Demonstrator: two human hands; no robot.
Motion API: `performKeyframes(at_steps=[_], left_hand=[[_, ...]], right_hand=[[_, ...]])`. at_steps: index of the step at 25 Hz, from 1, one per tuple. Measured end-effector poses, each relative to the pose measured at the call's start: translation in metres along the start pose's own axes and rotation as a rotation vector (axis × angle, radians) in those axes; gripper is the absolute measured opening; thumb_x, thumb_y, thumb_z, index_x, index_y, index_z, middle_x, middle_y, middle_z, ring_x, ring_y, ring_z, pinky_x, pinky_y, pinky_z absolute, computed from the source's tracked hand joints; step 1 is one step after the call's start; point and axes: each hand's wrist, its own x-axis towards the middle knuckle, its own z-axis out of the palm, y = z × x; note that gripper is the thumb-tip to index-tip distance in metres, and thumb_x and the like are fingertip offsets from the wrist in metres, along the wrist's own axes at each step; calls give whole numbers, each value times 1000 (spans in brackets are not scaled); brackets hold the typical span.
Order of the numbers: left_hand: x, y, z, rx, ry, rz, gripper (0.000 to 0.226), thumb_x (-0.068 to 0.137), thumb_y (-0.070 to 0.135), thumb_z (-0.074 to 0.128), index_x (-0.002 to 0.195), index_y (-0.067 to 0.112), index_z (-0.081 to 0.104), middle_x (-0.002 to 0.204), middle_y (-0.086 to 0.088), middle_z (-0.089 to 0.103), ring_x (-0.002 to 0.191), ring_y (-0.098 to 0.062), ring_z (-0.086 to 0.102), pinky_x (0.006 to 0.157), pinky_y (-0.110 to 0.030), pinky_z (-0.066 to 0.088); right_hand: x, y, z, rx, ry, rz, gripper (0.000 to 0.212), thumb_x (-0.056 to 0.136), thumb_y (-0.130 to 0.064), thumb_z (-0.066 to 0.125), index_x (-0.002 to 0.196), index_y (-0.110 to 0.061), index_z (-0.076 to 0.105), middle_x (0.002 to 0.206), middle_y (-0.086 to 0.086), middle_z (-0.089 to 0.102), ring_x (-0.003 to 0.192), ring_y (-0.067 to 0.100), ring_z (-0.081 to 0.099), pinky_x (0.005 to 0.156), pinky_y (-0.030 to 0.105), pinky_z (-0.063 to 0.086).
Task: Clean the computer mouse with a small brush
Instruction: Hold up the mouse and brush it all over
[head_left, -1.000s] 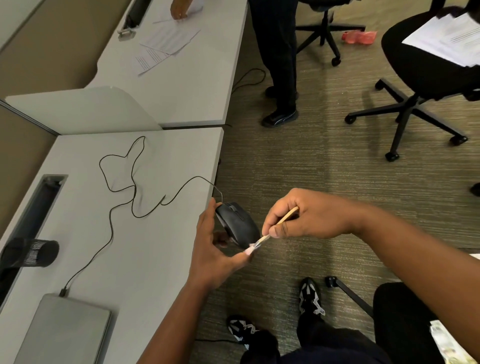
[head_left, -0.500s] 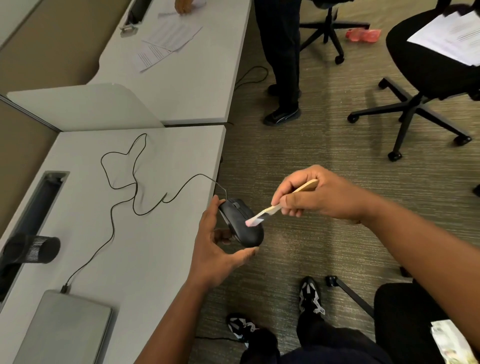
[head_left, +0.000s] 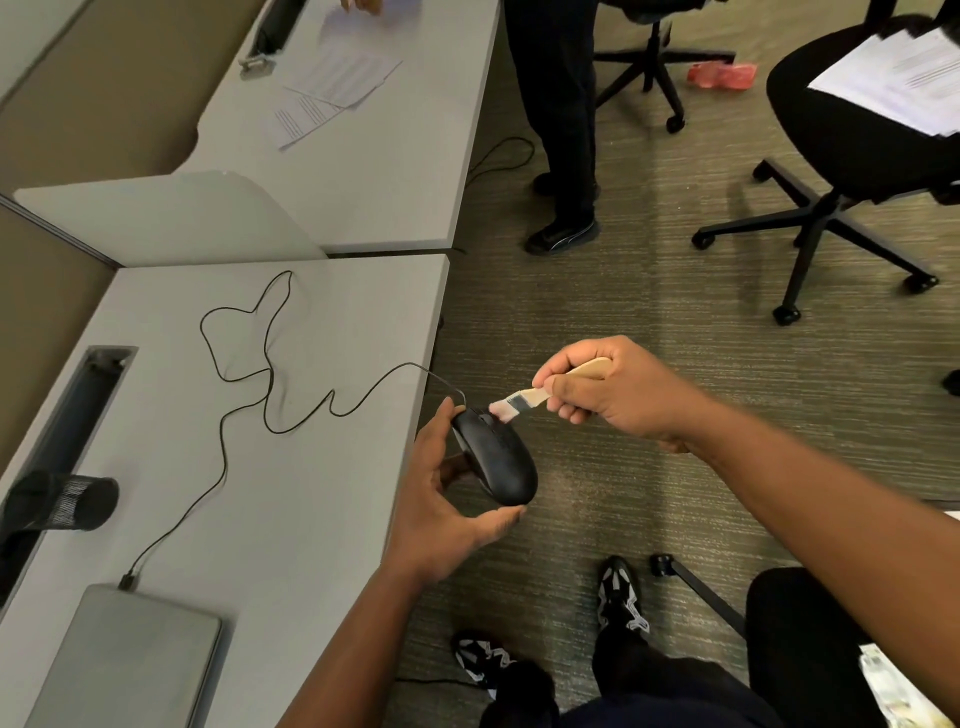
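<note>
Just off the counter (head_left: 291, 467) edge, my left hand (head_left: 441, 499) is cupping the mouse (head_left: 496, 460) while my right hand (head_left: 608, 387) is pinching the brush (head_left: 524, 400), bristles touching the front. Brushing's underway; next I'm guessing strokes toward the back.

Grey desks (head_left: 332, 176) stand on striped olive carpet (head_left: 649, 312); black wheeled chairs (head_left: 852, 156) sit to the right.

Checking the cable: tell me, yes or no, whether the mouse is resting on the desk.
No, the left hand holds the mouse beyond the desk edge.
</note>
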Motion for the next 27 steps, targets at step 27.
performKeyframes(at_steps=[27], left_hand=[[5,6,-12,-27,70,-14,131,54,39,102,160,48,26,156,17,46,122,-24,67,93,-39,63]], right_hand=[[2,-2,-12,-164,-167,-34,10,96,-13,72,102,-13,80,95,19,76,80,16,66,81,33,58]])
